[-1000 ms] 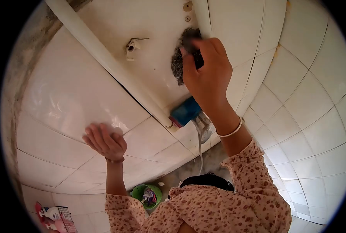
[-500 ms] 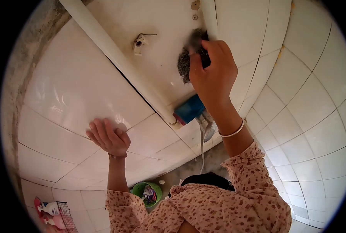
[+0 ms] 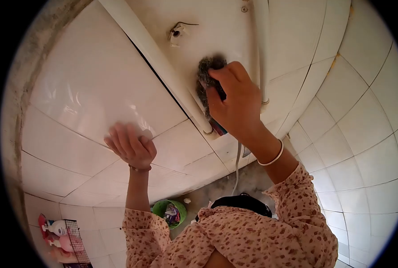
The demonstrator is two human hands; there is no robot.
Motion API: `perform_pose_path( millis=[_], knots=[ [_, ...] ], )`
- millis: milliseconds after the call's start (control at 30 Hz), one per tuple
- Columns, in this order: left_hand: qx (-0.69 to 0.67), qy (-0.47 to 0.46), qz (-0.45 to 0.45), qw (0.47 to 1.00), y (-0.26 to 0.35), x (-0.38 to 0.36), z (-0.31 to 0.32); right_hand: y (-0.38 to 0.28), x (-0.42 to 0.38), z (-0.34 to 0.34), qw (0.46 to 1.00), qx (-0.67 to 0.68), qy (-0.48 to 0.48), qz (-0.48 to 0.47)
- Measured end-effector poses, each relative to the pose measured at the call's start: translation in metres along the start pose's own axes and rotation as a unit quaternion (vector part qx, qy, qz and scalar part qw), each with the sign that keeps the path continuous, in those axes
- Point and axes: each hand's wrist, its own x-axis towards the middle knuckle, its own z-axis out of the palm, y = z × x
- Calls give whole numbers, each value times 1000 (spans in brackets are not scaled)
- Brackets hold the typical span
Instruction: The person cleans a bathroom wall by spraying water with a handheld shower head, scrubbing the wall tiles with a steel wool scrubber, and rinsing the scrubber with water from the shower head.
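My right hand (image 3: 237,100) grips a dark grey steel wool scourer (image 3: 203,73), thumb and fingers closed round it. The scourer is against the off-white panel (image 3: 234,35), beside the left white pipe (image 3: 156,62). My left hand (image 3: 132,145) rests on the glossy wall tiles (image 3: 87,102), fingers stretched out and nothing in it. Below my right hand, a blue object (image 3: 220,129) shows only in part. A broken white fitting (image 3: 175,33) with a loose wire sticks out of the panel above the scourer.
A second white pipe (image 3: 262,44) runs along the panel's right side. A pale hose (image 3: 238,165) hangs down toward the floor. Low down stands a green basket (image 3: 184,212) with mixed items inside. At lower left, a wire rack (image 3: 76,241) holds several bottles.
My right hand has moved the scourer down and left across the panel, and now covers most of the blue object. My left hand stays on the tiles. The view has shifted slightly.
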Motion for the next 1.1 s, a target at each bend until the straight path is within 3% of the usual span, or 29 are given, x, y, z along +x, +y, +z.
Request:
perform_pose_path(
  millis=[67,200,367,467,667,733,800,867,1100],
  knots=[
    [-1,2,-1,1000,1,1,0,-1,43,-6,995,1,69,-68],
    [4,8,1,1000,1,1,0,5,70,-10,990,-3,136,-42],
    [14,13,-2,1000,1,0,3,24,-25,-10,989,10,26,145],
    [17,7,3,1000,0,-3,0,25,-34,-16,989,-12,-36,143],
    [8,6,1,1000,3,0,0,14,38,-25,990,-17,94,100],
    [8,3,0,1000,2,-1,0,2,22,-15,995,-6,61,75],
    [8,2,1,1000,2,-2,0,-9,-13,-4,994,39,-47,94],
    [8,5,2,1000,1,-2,1,-2,-28,-3,988,60,-69,127],
    [6,8,13,1000,2,0,0,7,56,-22,990,-61,127,-8]
  ],
)
